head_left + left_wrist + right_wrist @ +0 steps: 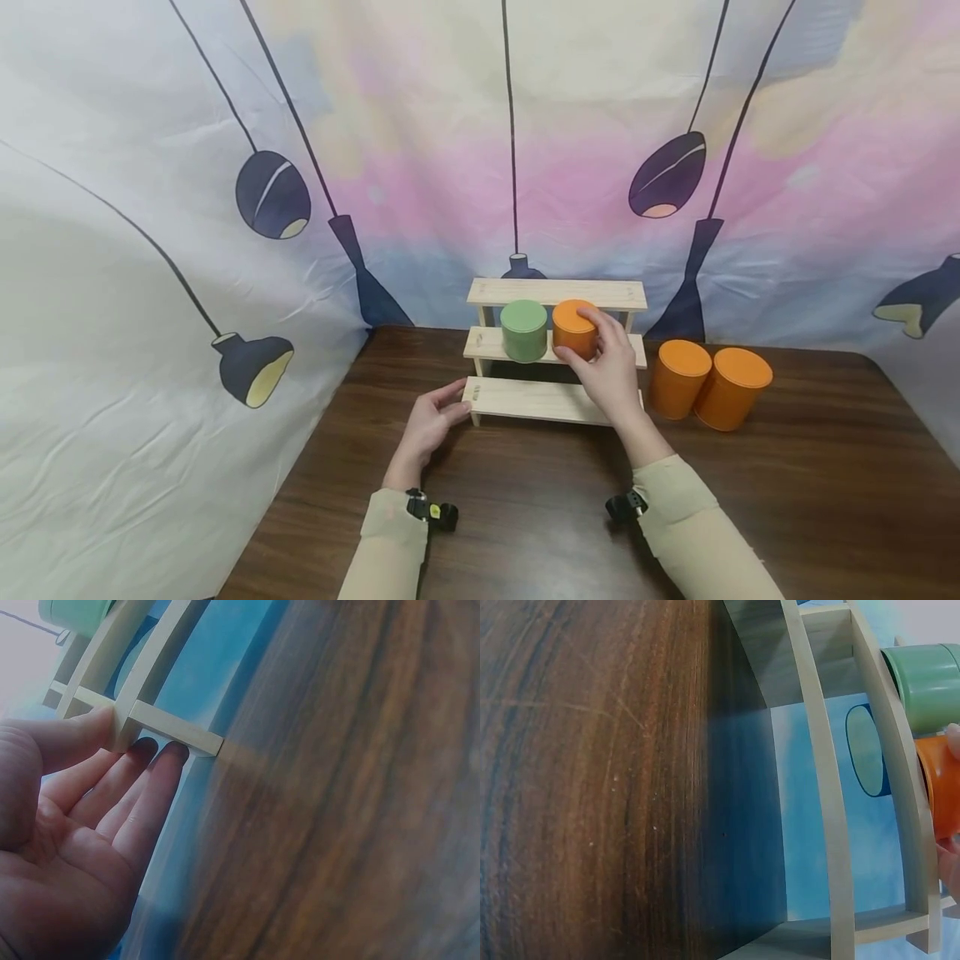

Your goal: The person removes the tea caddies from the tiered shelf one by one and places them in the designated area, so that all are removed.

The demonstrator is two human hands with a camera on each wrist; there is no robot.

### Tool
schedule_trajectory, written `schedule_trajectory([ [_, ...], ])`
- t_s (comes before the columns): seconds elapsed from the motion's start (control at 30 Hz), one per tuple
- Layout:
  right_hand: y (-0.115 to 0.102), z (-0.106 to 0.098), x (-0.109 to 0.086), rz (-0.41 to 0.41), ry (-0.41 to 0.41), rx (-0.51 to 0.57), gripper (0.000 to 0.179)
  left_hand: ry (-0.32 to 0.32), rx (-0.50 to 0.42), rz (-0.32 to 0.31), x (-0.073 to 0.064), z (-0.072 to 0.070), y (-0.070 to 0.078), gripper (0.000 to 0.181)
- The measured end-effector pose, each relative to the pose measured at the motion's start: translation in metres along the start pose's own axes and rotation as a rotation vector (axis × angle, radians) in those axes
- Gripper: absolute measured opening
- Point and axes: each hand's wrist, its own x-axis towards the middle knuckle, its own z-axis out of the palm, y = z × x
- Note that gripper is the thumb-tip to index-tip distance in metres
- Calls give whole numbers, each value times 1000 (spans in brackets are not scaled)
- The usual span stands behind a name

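A three-tier wooden stand (pixel 536 398) is at the far side of the table. My right hand (pixel 611 371) grips a small orange canister (pixel 573 329) between thumb and fingers, at the middle tier. Just left of it, a green canister (pixel 523 332) stands upright on that same tier. In the right wrist view the orange canister (pixel 939 784) sits close against the shelf edge beside the green one (pixel 934 686). My left hand (pixel 427 425) holds the left end of the lowest tier, its thumb on the wood (pixel 124 720) and fingertips below.
Two taller orange canisters, a left one (pixel 681 379) and a right one (pixel 733 390), stand side by side on the brown table (pixel 525 500), right of the stand. Behind hangs a cloth backdrop (pixel 442 167) printed with lamps, with a pale cloth wall (pixel 112 375) at left.
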Motion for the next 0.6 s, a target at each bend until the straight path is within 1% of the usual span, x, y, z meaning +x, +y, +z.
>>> schedule_trajectory([
  [0.13, -1, -1, 0, 16, -10, -1, 69, 0, 8, 4, 0, 0, 0, 50],
  [0.4, -1, -1, -1, 30, -20, -4, 69, 9, -4, 7, -2, 1, 1, 50],
  [0.6, -2, -3, -1, 31, -21, 25, 69, 13, -10, 17, -1, 2, 2, 49],
])
